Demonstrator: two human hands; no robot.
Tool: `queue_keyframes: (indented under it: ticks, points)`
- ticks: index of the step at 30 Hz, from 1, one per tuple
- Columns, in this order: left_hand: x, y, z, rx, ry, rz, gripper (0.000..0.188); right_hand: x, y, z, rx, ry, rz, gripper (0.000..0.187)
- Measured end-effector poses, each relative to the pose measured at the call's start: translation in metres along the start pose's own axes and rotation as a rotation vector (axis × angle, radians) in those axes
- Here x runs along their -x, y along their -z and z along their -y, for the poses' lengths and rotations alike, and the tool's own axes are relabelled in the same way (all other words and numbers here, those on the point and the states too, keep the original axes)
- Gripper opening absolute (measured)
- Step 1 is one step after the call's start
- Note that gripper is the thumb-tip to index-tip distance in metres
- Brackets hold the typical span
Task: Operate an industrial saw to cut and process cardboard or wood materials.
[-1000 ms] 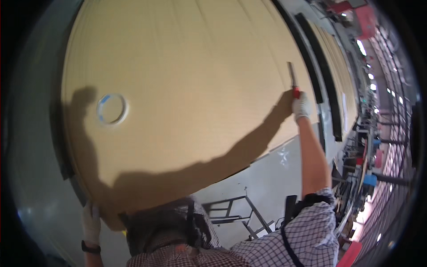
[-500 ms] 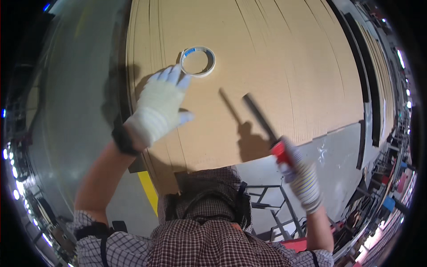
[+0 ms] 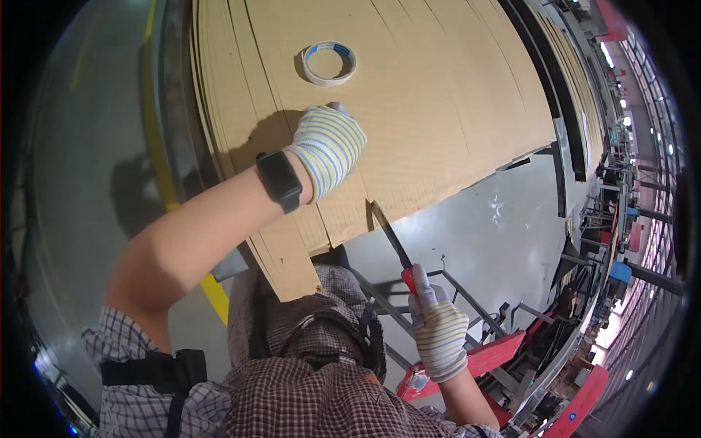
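Note:
My left hand (image 3: 330, 150), in a striped knit glove, rests on the stacked brown cardboard sheets (image 3: 416, 109). Its fingers are curled under, and anything inside them is hidden. Just beyond it lies a roll of white tape (image 3: 352, 76) with a blue-printed inner ring. My right hand (image 3: 441, 328), gloved alike, is closed around the red handle of a knife (image 3: 391, 235). The long dark blade points up and left, its tip at the near edge of the cardboard, by a short slit.
A narrow cardboard strip (image 3: 288, 266) juts toward my body at the near left. Below the near edge stands a grey metal frame (image 3: 380, 299), with a red beam (image 3: 475, 361) beside it. More cardboard sheets (image 3: 584, 95) are stacked at the right behind dark rails.
My left hand has gone from outstretched fingers beside the tape to curled on the cardboard, farther right. The knife has moved left and nearer me, its tip now at the cardboard's edge.

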State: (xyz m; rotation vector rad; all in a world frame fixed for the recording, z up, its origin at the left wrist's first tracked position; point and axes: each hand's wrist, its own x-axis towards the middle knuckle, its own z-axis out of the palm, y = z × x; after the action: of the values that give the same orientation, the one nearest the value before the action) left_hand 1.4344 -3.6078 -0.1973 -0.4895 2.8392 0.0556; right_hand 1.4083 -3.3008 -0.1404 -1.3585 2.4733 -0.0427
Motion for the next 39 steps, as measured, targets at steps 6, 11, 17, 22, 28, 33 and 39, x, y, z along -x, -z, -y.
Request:
queue_keyframes:
  ticks: [6,11,17,22,28,33,39]
  points:
    - [-0.011,0.006,0.009,0.076,-0.105,0.039,0.030,-0.050,0.011,0.052,0.256,-0.001,0.104,0.057]
    - [-0.021,0.008,0.005,0.033,-0.102,0.071,0.026,-0.074,-0.028,0.033,0.247,0.043,0.080,0.059]
    - [-0.026,0.009,-0.001,0.036,-0.115,0.069,0.028,-0.029,-0.079,0.005,0.170,-0.032,0.091,0.061]
    - [-0.025,0.020,0.003,-0.017,-0.114,0.121,0.032,-0.052,-0.157,-0.001,0.060,0.018,-0.053,0.066]
    - [-0.030,0.028,-0.001,-0.132,-0.147,0.175,0.035,0.033,-0.200,-0.046,-0.131,-0.015,-0.107,0.060]
    - [-0.047,0.042,-0.017,-0.079,-0.054,0.103,0.040,0.089,-0.155,-0.078,-0.121,-0.236,-0.074,0.055]
    - [-0.087,0.054,-0.038,0.006,-0.053,0.073,0.044,-0.011,-0.034,-0.057,-0.100,-0.059,-0.329,0.057]
